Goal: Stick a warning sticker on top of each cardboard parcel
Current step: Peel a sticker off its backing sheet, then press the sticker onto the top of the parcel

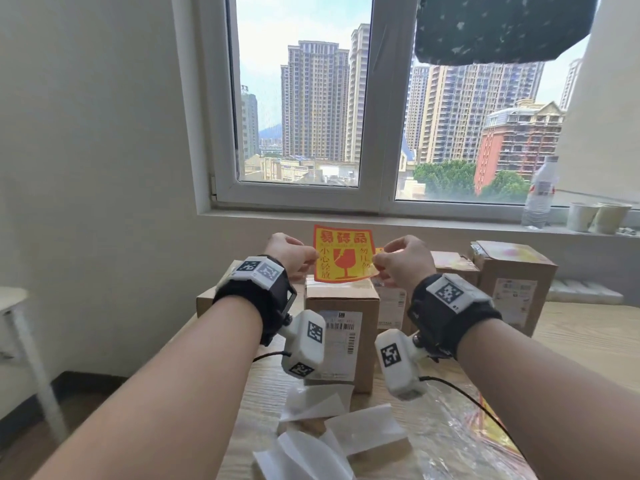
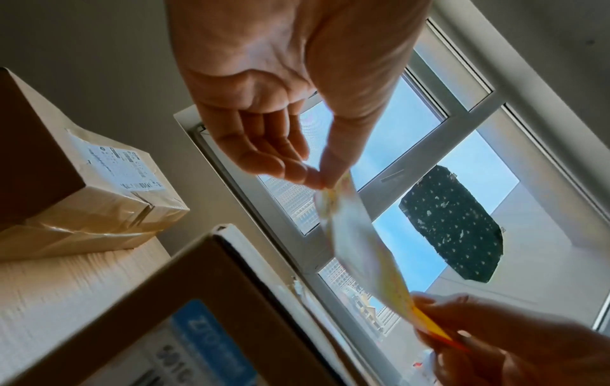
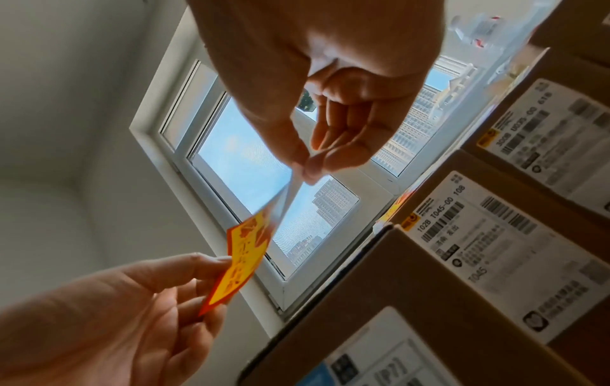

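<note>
A yellow-and-red warning sticker (image 1: 343, 254) hangs upright in the air, stretched between both hands. My left hand (image 1: 317, 254) pinches its left edge with thumb and forefinger, and my right hand (image 1: 375, 259) pinches its right edge. Directly below stands a tall cardboard parcel (image 1: 341, 327) with a taped top and a shipping label on its front. From the left wrist, the left hand (image 2: 325, 182) holds the sticker's pale back (image 2: 359, 245). From the right wrist, the right hand (image 3: 303, 167) holds the far end of the sticker (image 3: 244, 256).
More parcels stand behind and beside: a tall one at the right (image 1: 512, 282), one behind it (image 1: 453, 265), a low one at the left (image 1: 207, 299). White backing papers (image 1: 329, 427) and a clear plastic bag (image 1: 450, 445) lie on the near table. A bottle (image 1: 540, 192) and paper cups (image 1: 595, 216) stand on the sill.
</note>
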A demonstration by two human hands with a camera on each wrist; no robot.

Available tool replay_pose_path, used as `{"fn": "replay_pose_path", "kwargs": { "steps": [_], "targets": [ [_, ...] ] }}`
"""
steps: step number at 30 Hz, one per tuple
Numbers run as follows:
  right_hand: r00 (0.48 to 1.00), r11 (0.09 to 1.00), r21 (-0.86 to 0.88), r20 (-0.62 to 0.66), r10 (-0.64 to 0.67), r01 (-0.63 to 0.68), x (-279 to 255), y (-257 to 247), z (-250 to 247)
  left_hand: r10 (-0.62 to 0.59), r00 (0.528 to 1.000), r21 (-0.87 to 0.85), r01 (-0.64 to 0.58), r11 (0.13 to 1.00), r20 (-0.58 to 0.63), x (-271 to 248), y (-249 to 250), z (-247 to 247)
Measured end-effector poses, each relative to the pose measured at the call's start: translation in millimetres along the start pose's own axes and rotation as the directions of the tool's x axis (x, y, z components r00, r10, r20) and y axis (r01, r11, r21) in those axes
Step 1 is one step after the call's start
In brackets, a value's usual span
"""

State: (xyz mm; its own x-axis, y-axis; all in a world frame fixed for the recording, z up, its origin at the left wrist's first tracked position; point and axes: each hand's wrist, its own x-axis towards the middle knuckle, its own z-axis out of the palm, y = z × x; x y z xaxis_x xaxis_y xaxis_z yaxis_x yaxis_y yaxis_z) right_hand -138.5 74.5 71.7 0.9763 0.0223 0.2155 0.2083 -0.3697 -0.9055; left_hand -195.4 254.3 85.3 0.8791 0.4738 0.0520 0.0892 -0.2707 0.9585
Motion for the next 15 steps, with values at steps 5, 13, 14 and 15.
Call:
{"fn": "replay_pose_path", "kwargs": {
  "steps": [5, 13, 14, 15],
  "targets": [
    [0.997, 0.992, -0.116, 0.065, -0.042, 0.05, 4, 12, 7, 0.004, 1.0, 0.126, -0.003, 0.992, -0.008, 9, -16, 5],
    [0.996, 0.993, -0.119, 0.086, -0.016, 0.026, 13, 26, 18, -0.01, 1.0, 0.229, 0.013, 0.973, -0.017, 19, -28, 14],
    [0.996, 0.992, -0.122, 0.089, -0.02, 0.031, 14, 27, 18, -0.011, 1.0, 0.228, 0.015, 0.973, -0.017, 19, -28, 15],
    [0.996, 0.991, -0.127, 0.085, -0.029, 0.04, 14, 28, 19, -0.014, 1.0, 0.222, 0.018, 0.975, -0.018, 20, -29, 15]
  ]
}}
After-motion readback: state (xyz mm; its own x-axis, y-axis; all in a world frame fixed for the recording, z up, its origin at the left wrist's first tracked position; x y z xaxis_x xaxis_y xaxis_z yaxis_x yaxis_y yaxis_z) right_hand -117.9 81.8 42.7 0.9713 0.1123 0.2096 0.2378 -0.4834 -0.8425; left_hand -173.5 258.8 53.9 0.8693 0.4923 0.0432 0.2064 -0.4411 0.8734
